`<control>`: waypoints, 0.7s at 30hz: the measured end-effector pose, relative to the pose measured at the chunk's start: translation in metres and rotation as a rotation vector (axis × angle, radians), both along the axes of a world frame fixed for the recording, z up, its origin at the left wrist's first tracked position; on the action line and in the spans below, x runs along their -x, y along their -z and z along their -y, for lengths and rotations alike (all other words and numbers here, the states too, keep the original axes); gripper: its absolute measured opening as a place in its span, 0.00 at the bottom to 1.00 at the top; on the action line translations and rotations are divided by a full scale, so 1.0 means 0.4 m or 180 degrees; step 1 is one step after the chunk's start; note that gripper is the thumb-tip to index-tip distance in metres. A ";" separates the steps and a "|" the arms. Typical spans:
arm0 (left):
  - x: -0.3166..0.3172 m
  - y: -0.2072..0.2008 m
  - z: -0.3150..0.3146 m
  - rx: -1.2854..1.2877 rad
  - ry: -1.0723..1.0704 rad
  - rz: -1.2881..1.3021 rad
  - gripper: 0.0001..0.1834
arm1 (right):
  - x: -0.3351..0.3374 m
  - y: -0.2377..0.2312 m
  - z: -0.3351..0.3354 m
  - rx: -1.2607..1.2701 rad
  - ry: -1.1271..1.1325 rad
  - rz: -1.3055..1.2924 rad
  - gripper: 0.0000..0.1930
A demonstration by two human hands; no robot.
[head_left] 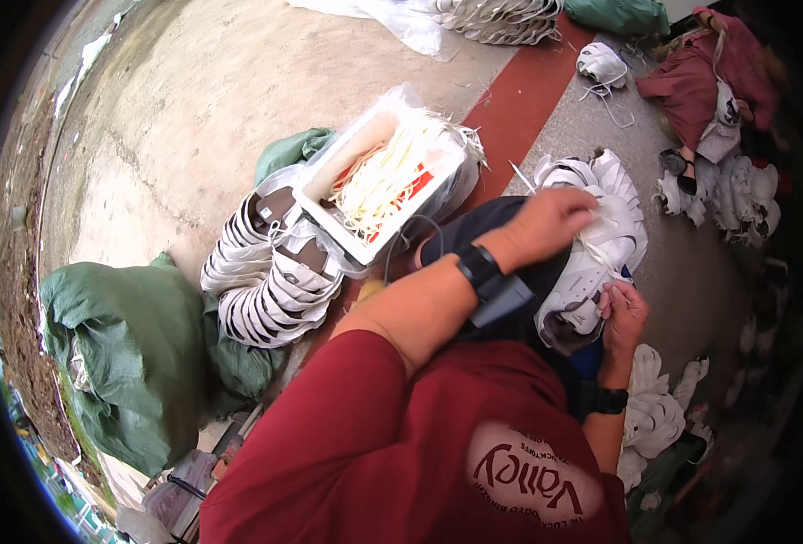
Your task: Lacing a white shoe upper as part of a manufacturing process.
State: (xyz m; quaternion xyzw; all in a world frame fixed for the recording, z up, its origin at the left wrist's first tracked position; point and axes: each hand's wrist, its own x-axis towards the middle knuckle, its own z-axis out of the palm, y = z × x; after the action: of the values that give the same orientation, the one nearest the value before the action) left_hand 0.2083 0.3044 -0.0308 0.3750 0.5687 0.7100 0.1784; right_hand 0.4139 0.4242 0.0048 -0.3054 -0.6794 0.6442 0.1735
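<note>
Evidently, the white shoe upper point(578, 276) lay across the person's lap, its dark opening toward the body and its other end toward the top, where more white pieces bunched against it. The right hand point(626, 313) was at the near right edge, thumb and bent fingers closed on the rim of the upper. The left hand point(557, 222) was over the upper part of the bundle, its fingers curled and nearly together; whether a lace was pinched between them could not be told.

A black wrist strap point(479, 269) circled the left wrist, and a black band point(608, 400) the right one. To the left of the lap stood a white bin point(315, 186) lined with clear plastic, with a loose tangle of pale laces point(382, 181) inside. Just beside it, toward the lower left, a curved stack of nested uppers point(275, 295) rested near a large green sack point(125, 354).

A red stripe point(533, 95) ran across the concrete floor behind the bin. Beyond it lay a lone white upper point(601, 63) with its lace trailing. At the upper right, a co-worker point(673, 91) in dark red clothing sat beside a heap of white uppers point(748, 195).
</note>
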 end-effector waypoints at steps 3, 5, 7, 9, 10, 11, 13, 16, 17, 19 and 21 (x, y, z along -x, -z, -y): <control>0.167 0.185 0.110 0.0733 0.0073 0.1604 0.16 | 0.004 0.010 0.006 0.0045 0.0121 -0.0082 0.06; 0.190 0.352 0.186 0.1680 0.0086 0.1071 0.21 | 0.002 0.011 0.002 0.0037 0.0192 -0.0110 0.06; 0.147 0.557 0.259 0.2319 0.0379 0.1042 0.29 | 0.011 0.006 0.006 -0.0039 0.0260 -0.0111 0.05; 0.093 0.576 0.245 0.2708 0.0899 0.1694 0.32 | -0.005 -0.001 -0.004 -0.0141 0.0487 -0.0056 0.05; 0.069 0.610 0.251 0.2726 0.0857 0.1711 0.33 | -0.005 -0.009 -0.001 -0.0146 0.0484 0.0015 0.05; 0.040 0.663 0.256 0.2739 0.0808 0.1736 0.34 | -0.008 -0.016 0.002 -0.0150 0.0470 0.0091 0.06; 0.012 0.743 0.246 0.2694 0.0675 0.2157 0.36 | -0.007 -0.026 0.008 -0.0170 0.0517 0.0232 0.06; 0.032 0.880 0.288 0.2550 0.1020 0.1115 0.37 | 0.006 -0.023 0.015 -0.0001 0.0385 0.0281 0.06; 0.047 0.871 0.276 0.2690 0.1293 0.1039 0.37 | -0.003 -0.025 0.018 0.0052 0.0448 0.0259 0.06; 0.076 0.887 0.296 0.2887 0.2040 0.0976 0.36 | -0.010 -0.027 0.025 0.0053 0.0392 0.0218 0.06; 0.040 0.871 0.257 0.2604 0.1982 0.0779 0.32 | -0.022 -0.028 0.021 -0.0023 0.0534 0.0284 0.06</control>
State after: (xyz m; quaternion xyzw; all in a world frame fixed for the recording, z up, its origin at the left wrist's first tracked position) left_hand 0.1924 0.2015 -0.3794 0.3403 0.6360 0.3820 0.5777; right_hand 0.4226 0.4158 0.0162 -0.3890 -0.6608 0.6108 0.1975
